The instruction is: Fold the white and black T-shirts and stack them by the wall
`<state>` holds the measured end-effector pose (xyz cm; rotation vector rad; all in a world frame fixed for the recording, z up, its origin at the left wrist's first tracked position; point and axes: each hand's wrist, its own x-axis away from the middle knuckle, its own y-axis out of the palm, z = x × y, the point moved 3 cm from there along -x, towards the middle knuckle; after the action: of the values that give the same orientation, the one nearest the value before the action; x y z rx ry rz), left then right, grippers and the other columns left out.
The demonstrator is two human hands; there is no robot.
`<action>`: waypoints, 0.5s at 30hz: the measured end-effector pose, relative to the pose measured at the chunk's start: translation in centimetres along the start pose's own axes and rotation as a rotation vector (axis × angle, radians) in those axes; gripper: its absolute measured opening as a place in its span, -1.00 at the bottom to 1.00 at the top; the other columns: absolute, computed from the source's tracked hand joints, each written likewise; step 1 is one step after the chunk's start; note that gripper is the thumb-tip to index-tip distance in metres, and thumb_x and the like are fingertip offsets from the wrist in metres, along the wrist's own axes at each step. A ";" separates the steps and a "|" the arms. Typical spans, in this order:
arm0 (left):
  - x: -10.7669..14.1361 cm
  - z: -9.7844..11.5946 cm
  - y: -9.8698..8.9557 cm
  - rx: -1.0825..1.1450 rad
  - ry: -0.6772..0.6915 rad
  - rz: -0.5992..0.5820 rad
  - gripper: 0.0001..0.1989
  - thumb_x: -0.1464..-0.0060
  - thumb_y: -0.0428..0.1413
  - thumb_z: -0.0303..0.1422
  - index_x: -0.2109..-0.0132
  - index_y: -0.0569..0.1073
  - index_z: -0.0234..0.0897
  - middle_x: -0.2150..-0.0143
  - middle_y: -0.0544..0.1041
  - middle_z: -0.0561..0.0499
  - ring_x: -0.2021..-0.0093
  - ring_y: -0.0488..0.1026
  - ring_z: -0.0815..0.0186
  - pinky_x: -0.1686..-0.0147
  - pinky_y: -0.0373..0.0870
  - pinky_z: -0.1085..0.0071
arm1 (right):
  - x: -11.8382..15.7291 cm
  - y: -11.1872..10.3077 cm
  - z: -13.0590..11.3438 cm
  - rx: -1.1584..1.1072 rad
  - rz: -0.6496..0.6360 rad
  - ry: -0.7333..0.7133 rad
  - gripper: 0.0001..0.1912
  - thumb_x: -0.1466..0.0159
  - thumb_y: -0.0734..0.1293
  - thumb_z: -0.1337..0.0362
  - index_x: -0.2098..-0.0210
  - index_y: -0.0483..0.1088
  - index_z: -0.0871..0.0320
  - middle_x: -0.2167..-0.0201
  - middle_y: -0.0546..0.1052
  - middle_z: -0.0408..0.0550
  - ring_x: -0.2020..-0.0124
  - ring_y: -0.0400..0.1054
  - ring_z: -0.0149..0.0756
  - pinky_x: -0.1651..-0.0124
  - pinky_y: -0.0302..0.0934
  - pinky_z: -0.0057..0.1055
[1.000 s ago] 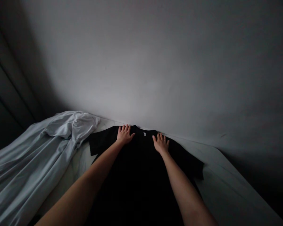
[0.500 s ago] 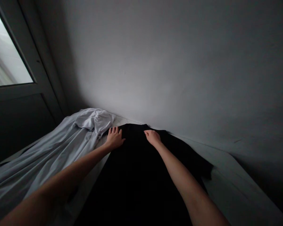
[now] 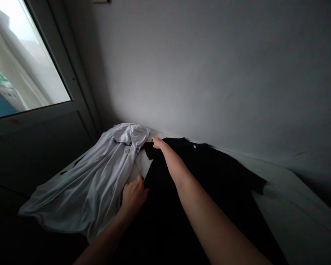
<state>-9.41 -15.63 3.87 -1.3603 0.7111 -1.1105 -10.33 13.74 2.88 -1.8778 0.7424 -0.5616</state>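
Note:
A black short-sleeved T-shirt (image 3: 209,173) lies spread out, with a small white mark near its neckline. My right hand (image 3: 157,142) reaches across to its left shoulder, fingers closed on the cloth where the sleeve begins. Lower down, my left hand (image 3: 134,193) is at the shirt's left side edge with its fingers curled on the fabric; its fingertips are partly hidden. Just left of both hands lies a crumpled light grey garment (image 3: 99,187), beside the black sleeve.
Both garments rest on a pale marbled surface (image 3: 281,198) set against a grey wall (image 3: 198,73). A dark-framed door or window (image 3: 79,92) with a glass pane stands at the left.
My view has turned left. My right hand has moved from the neckline to the left shoulder, and my left hand has drawn back down the shirt's side, its fingers now curled.

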 end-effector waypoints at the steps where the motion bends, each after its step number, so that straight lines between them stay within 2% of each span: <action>1: 0.2 0.0 0.1 0.015 -0.012 -0.020 -0.67 -0.26 0.02 -0.30 -0.10 0.36 -0.36 0.01 0.59 -0.20 -0.04 0.53 0.09 0.02 0.38 0.26 | 0.0 -0.1 0.2 -0.027 0.016 0.003 -0.55 -0.08 0.36 0.57 0.03 0.49 0.21 -0.02 0.53 0.17 -0.01 0.46 -0.09 -0.09 0.29 -0.27; 5: 0.8 -0.1 0.6 0.042 0.002 -0.053 -0.74 -0.29 -0.02 -0.27 0.02 0.44 -0.31 0.03 0.61 -0.19 -0.04 0.53 0.06 -0.01 0.38 0.24 | 0.4 -1.5 1.5 -0.170 0.145 -0.013 -0.67 -0.03 0.34 0.58 0.27 0.55 0.14 0.16 0.59 -0.02 0.05 0.45 -0.17 -0.10 0.27 -0.33; 9: 2.0 0.2 1.2 0.105 0.080 -0.004 -0.69 -0.26 -0.01 -0.36 -0.11 0.37 -0.29 -0.13 0.53 -0.19 -0.15 0.47 0.12 -0.10 0.33 0.29 | 1.6 -3.6 3.8 -0.368 0.344 -0.007 -0.72 -0.02 0.30 0.51 0.32 0.55 0.15 0.13 0.57 -0.03 -0.02 0.40 -0.21 -0.18 0.20 -0.31; 11: 2.9 0.6 1.5 0.124 0.092 -0.036 -0.64 -0.26 -0.03 -0.38 -0.18 0.30 -0.27 -0.13 0.53 -0.18 -0.11 0.50 0.14 -0.02 0.38 0.32 | 2.6 -4.5 5.3 -0.486 0.425 0.013 -0.73 -0.02 0.28 0.47 0.32 0.54 0.16 0.13 0.57 -0.04 -0.01 0.39 -0.22 -0.16 0.22 -0.31; 15: 4.8 2.2 1.7 0.112 0.159 -0.101 -0.60 -0.26 -0.09 -0.43 -0.22 0.24 -0.24 0.02 0.61 -0.13 0.04 0.58 0.14 0.16 0.43 0.35 | 5.3 -6.0 8.8 -0.735 0.494 0.077 -0.82 -0.02 0.26 0.39 0.38 0.47 0.16 0.27 0.59 -0.10 0.18 0.47 -0.26 0.03 0.33 -0.32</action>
<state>-5.28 -19.37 3.47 -1.2342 0.6895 -1.3308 0.73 17.42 5.22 -2.2039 1.5590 -0.0281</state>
